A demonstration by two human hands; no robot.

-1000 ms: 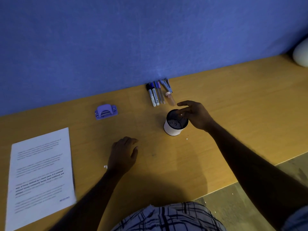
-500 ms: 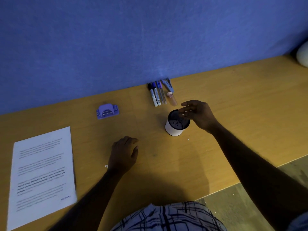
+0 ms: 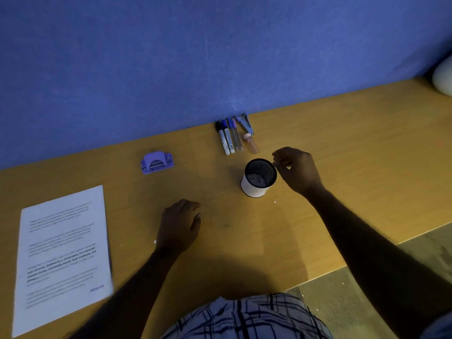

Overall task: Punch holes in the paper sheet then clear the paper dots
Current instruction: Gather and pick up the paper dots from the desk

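At the far left our paper sheet (image 3: 63, 253) lies flat on the wooden table (image 3: 354, 172), printed side up. Beyond it, towards the blue wall, sits the purple hole punch (image 3: 157, 162), well apart from both hands. One paper dot (image 3: 155, 241) lies just beside our left wrist. Our left hand (image 3: 179, 226) rests palm down on the table, fingers loosely bent and grasping nothing. Further right, a row of pens (image 3: 228, 138) lies against the wall. In front of them stands the white cup (image 3: 256, 187), upright, with a few pale specks on its dark bottom. Another paper dot (image 3: 275, 202) lies on the table near its base. Our right hand (image 3: 297, 170) hovers at the cup's rim, fingertips drawn together; we cannot tell whether they pinch anything.
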